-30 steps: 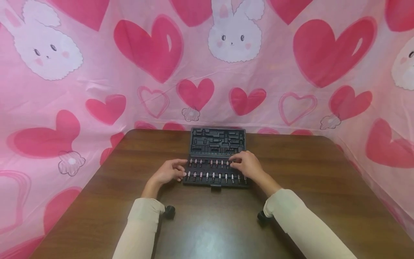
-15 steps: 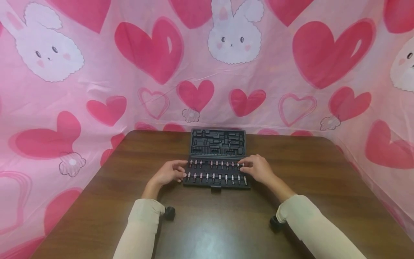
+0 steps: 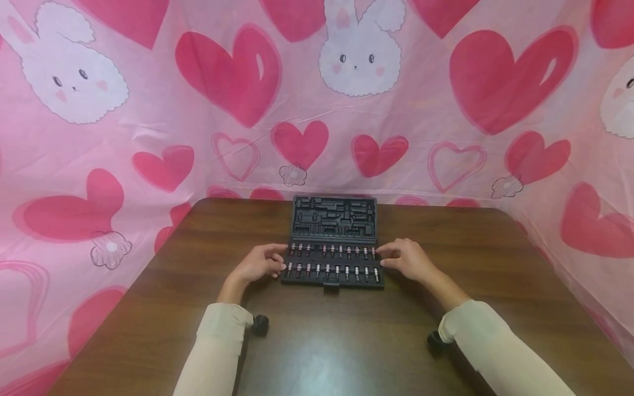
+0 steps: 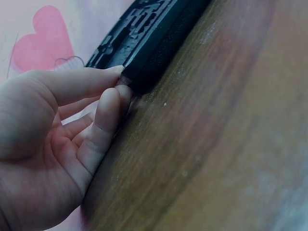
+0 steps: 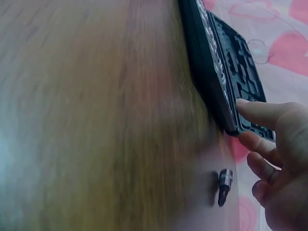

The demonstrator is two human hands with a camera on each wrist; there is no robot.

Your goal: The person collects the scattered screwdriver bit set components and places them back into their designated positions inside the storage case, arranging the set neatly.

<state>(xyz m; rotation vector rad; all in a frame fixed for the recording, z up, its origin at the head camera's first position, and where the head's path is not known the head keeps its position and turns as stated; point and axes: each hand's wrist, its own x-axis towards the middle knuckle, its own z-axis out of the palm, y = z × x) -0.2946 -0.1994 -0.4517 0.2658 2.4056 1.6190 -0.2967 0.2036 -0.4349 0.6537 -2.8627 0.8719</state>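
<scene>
An open black bit socket case (image 3: 307, 282) lies on the table, its lid tipped back behind it. Two rows of bit sockets (image 3: 327, 270) fill the tray, with one gap left of centre in the back row. My left hand (image 3: 257, 264) pinches the case's left edge; the left wrist view has index finger and thumb tip together at the corner. At the right edge is my right hand (image 3: 408, 261), fingers apart and loosely bent, holding nothing. A loose bit socket (image 5: 224, 186) with a cross-shaped tip lies below the right fingers in the right wrist view.
A brown wooden table (image 3: 322, 341) carries the case near its back edge. Pink cloth (image 3: 228, 110) printed with hearts and rabbits hangs behind and on both sides. A dark round piece (image 3: 260, 325) sits at each wrist.
My right hand has moved right along the back row, from over its right part to beyond the case's right edge. My left hand and the case have stayed put.
</scene>
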